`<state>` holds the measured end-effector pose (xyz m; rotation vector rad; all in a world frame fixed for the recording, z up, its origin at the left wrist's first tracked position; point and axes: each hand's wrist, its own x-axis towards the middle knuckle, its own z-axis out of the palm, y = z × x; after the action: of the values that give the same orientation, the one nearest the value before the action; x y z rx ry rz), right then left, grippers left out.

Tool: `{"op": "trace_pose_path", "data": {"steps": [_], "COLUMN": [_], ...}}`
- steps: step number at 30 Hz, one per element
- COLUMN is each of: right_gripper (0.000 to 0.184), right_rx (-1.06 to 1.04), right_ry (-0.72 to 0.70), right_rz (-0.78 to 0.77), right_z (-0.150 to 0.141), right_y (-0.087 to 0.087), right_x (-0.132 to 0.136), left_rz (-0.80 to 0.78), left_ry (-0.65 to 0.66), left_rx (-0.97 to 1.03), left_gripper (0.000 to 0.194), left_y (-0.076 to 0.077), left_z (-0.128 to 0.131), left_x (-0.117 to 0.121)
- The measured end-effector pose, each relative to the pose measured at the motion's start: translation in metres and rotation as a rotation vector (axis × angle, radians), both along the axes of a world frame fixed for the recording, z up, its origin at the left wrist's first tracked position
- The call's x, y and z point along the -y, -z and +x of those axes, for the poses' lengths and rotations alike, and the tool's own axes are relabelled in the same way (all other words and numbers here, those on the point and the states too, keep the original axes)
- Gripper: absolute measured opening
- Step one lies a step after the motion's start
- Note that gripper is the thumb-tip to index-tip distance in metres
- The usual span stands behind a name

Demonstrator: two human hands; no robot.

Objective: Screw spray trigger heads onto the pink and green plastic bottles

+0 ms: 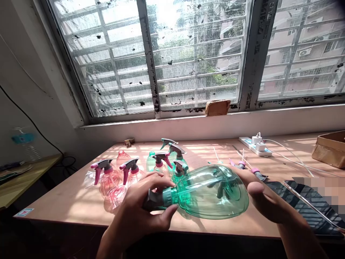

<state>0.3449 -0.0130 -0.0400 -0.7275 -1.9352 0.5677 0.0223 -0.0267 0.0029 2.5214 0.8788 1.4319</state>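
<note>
A translucent green spray bottle lies on its side in the air above the table's front edge, its base toward the right. My left hand is closed around the collar and dark spray head, thumb below and fingers over the top. At the base end, my right hand holds the bottle; its fingers reach behind the body and are partly hidden, while the thumb shows beside the base. Just beyond my left hand stand pink spray bottles with magenta triggers and several green ones.
Loose spray heads with thin tubes lie at the right. Behind them sits a white power strip with plugs and cables. A dark tablet lies at the right front, a cardboard box at the far right. A barred window backs the table.
</note>
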Motion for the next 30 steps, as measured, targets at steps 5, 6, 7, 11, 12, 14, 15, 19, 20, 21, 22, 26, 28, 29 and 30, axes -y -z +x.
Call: {"op": "trace_pose_path", "data": {"steps": [5,6,7,11,12,14,15,19,20,21,22,26,28,29,30], "right_gripper": [0.101,0.096,0.087,0.084,0.089,0.089,0.085,0.079,0.08,0.081,0.084,0.104,0.092,0.09,0.095], "right_rx": [-0.058,-0.046,-0.047,-0.076,-0.074,-0.072,-0.07,-0.017,-0.005,0.006,0.015,0.068,0.098,0.109,0.118], "right_ry": [-0.079,-0.044,-0.015,-0.004,-0.002,0.018,0.023,0.022,0.024,0.026,0.024,0.039,0.081,0.091,0.092], "right_rz": [0.096,0.131,0.153,0.116,0.096,0.065,0.058,0.02,0.02,0.03,0.052,0.168,0.189,0.189,0.182], "right_z": [0.003,0.003,0.003,0.004,0.004,0.006,0.006,0.003,0.002,0.001,0.001,0.0,0.003,0.005,0.007], "right_y": [0.013,0.014,0.014,0.008,0.007,0.005,0.005,0.006,0.006,0.007,0.007,0.01,0.012,0.013,0.013], "right_x": [-0.003,-0.004,-0.005,-0.006,-0.006,-0.006,-0.006,-0.006,-0.006,-0.006,-0.006,-0.005,-0.005,-0.005,-0.005], "left_rz": [-0.152,-0.205,-0.256,-0.324,-0.292,-0.209,-0.172,-0.088,-0.084,-0.099,-0.135,-0.391,-0.443,-0.433,-0.403], "left_ry": [-0.054,-0.05,-0.043,-0.01,-0.003,0.013,0.02,-0.006,-0.023,-0.04,-0.053,-0.056,-0.028,-0.004,0.022], "left_rx": [0.238,0.247,0.239,0.127,0.092,0.023,-0.008,-0.052,-0.024,0.024,0.083,0.205,0.162,0.128,0.089], "left_gripper": [0.023,0.022,0.021,0.024,0.025,0.029,0.031,0.034,0.031,0.028,0.023,0.017,0.019,0.02,0.02], "left_y": [0.002,0.003,0.004,0.007,0.007,0.006,0.005,0.003,0.003,0.003,0.003,0.004,0.005,0.005,0.005], "left_z": [-0.005,-0.006,-0.007,-0.01,-0.01,-0.011,-0.011,-0.006,-0.005,-0.003,-0.001,-0.001,-0.004,-0.006,-0.008], "left_x": [0.0,0.0,0.0,0.001,0.001,-0.001,-0.002,-0.003,-0.003,-0.002,-0.002,0.0,-0.002,-0.003,-0.004]}}
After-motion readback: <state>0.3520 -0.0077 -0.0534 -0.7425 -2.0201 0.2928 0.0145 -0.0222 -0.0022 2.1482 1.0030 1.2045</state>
